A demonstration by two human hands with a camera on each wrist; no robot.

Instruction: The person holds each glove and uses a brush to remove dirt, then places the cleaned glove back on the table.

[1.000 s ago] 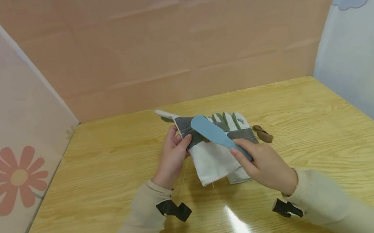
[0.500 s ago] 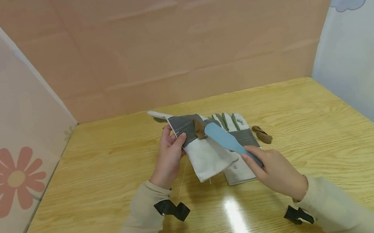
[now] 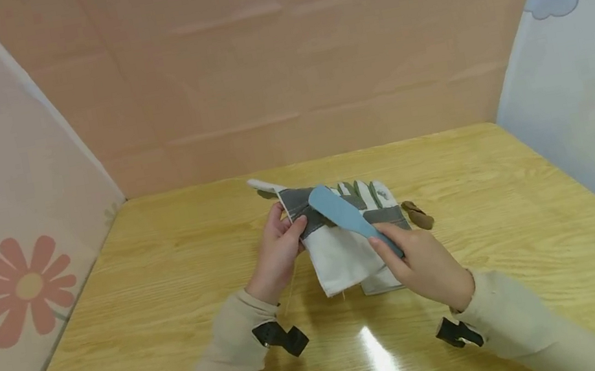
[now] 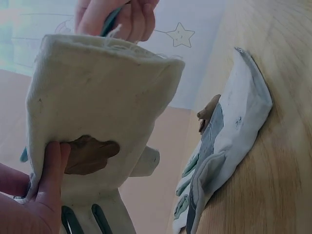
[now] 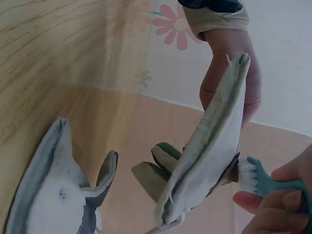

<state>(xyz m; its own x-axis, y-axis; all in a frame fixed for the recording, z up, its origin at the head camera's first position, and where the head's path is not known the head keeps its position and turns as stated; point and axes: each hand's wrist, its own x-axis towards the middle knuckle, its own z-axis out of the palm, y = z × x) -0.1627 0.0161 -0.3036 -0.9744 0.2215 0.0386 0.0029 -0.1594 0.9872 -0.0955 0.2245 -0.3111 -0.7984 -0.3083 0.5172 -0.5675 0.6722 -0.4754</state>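
My left hand (image 3: 275, 251) holds a white work glove (image 3: 339, 257) with a grey band by its edge, thumb in front. My right hand (image 3: 428, 265) grips a blue brush (image 3: 340, 212) by its handle, the flat back turned up. White bristles (image 5: 247, 176) show in the right wrist view, against or very close to a brown part (image 5: 230, 170) that juts from the held glove. The left wrist view shows this brown part next to my left fingers. Partly behind the held glove, a second white glove (image 3: 382, 217) lies on the table, a brown piece (image 3: 418, 215) at its right side.
The wooden table (image 3: 169, 266) reaches to an orange back sheet (image 3: 278, 70). Patterned side sheets (image 3: 4, 162) stand left and right. A black wrist mount (image 3: 282, 338) hangs at my left wrist, with a similar mount (image 3: 458, 332) at my right.
The brush slid down and right, baring the brown part, and is now back up and left over the grey band. My left hand and the held glove shifted slightly left, then back.
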